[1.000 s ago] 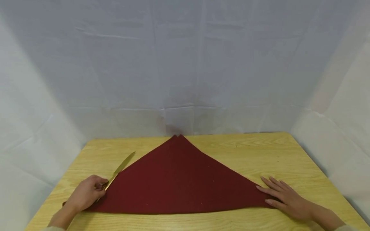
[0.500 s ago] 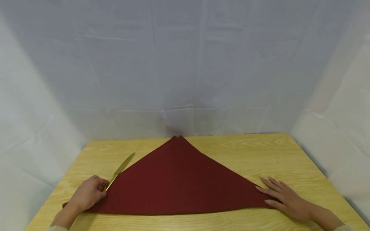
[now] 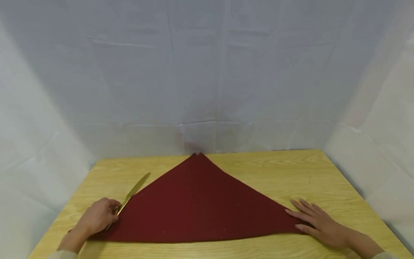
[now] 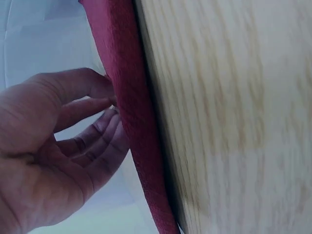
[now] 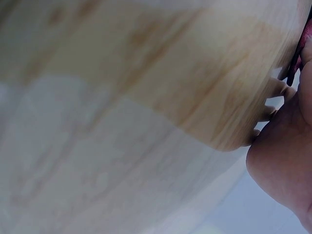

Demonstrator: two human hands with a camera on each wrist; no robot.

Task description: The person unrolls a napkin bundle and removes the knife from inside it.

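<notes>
A dark red cloth (image 3: pixel 194 205), folded into a triangle, lies on the wooden table with its peak at the far edge. Along its left slope rests a gold table knife (image 3: pixel 136 186), blade tip pointing away. My left hand (image 3: pixel 98 216) holds the knife's handle loosely, thumb on one side and fingers on the other. In the left wrist view, the cloth's edge hides the fingertips of that left hand (image 4: pixel 73 126) and the knife. My right hand (image 3: pixel 325 225) lies flat with fingers spread, thumb and index finger on the cloth's right corner.
The wooden table (image 3: pixel 278 169) has pale grain and rounded far corners. A grey-white sheet (image 3: pixel 207 72) hangs close behind it, and white sheets stand at the left and right sides.
The left hand's thumb and fingers have parted slightly around the knife handle, showing more of it. The knife, the cloth and the right hand stay in place.
</notes>
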